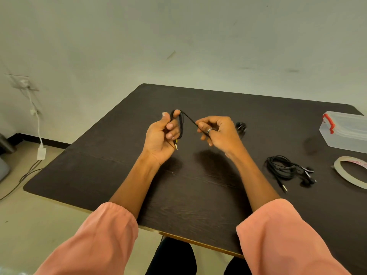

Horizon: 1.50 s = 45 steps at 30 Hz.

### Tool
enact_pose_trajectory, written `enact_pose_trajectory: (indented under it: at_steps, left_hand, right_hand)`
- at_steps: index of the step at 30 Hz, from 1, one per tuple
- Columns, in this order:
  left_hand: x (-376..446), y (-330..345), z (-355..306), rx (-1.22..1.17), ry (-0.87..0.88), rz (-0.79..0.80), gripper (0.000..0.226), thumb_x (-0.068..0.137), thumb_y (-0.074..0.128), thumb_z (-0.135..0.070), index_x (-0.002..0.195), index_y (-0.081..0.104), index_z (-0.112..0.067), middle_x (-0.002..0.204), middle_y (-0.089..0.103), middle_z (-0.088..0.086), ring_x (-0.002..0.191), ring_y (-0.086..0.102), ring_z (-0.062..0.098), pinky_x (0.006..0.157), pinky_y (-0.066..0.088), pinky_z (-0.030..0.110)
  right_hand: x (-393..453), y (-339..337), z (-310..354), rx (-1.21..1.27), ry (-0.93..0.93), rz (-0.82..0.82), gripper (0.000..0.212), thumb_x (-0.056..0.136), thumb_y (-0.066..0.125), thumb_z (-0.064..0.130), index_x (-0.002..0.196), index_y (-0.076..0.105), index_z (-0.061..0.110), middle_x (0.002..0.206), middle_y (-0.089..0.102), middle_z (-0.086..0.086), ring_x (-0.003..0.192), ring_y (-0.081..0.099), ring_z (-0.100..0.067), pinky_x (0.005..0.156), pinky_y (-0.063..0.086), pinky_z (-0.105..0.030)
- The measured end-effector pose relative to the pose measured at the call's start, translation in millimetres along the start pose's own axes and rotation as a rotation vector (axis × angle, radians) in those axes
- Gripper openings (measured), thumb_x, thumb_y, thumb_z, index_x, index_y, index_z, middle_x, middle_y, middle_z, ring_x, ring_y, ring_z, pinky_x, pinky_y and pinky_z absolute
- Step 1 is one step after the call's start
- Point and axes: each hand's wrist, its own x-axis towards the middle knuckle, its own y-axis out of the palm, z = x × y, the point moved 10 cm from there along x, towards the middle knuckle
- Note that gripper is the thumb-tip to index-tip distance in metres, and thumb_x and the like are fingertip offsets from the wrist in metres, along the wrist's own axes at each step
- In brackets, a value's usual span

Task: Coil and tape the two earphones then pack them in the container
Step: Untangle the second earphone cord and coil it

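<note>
At the worktop's (198,195) far right corner sits a clear lidded container (345,132) with a red latch; its contents cannot be made out. Above the middle, the left hand (160,135) grips a looped black earphone cable (179,126), plug pointing down. The right hand (218,132) pinches the strand stretched between them. A second earphone (288,169) lies bundled near the right edge, beside a tape roll (349,171).

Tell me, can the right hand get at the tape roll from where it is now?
Probably not yet: the right hand is pinching the earphone cable that the left hand is coiling. The table between it and the tape roll looks unobstructed once it lets go.
</note>
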Motion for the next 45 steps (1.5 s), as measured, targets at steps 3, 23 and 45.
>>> enact_pose_trajectory:
  at_steps: [3, 23, 45]
  left_hand:
    - [2, -14, -15, -0.001, 0.115, -0.114, 0.033, 0.104, 0.033, -0.017, 0.112, 0.058, 0.003, 0.07, 0.057, -0.002, 0.05, 0.042, 0.005, 0.05, 0.037, 0.016]
    - [-6, 24, 6, 1.028, 0.179, 0.204, 0.027, 0.101, 0.035, 0.002, 0.105, 0.06, 0.007, 0.077, 0.065, 0.004, 0.065, 0.06, 0.01, 0.063, 0.049, 0.023]
    - [-9, 22, 24, 0.229, -0.131, 0.186, 0.033, 0.099, 0.042, -0.025, 0.077, 0.062, -0.009, 0.044, 0.035, -0.01, 0.035, 0.031, 0.0, 0.038, 0.025, 0.014]
  right_hand:
    - [-4, 19, 0, -0.216, -0.001, 0.141, 0.016, 0.094, 0.059, 0.021, 0.096, 0.071, 0.011, 0.078, 0.072, -0.003, 0.048, 0.062, -0.012, 0.049, 0.051, -0.023]
    - [-21, 19, 64, -0.552, -0.383, 0.198, 0.011, 0.087, 0.066, 0.021, 0.079, 0.07, 0.015, 0.071, 0.069, 0.005, 0.062, 0.059, -0.005, 0.062, 0.047, -0.024]
    - [-7, -3, 15, 0.195, -0.089, 0.119, 0.016, 0.082, 0.066, -0.008, 0.094, 0.065, 0.002, 0.08, 0.069, -0.01, 0.072, 0.068, -0.011, 0.072, 0.056, -0.022]
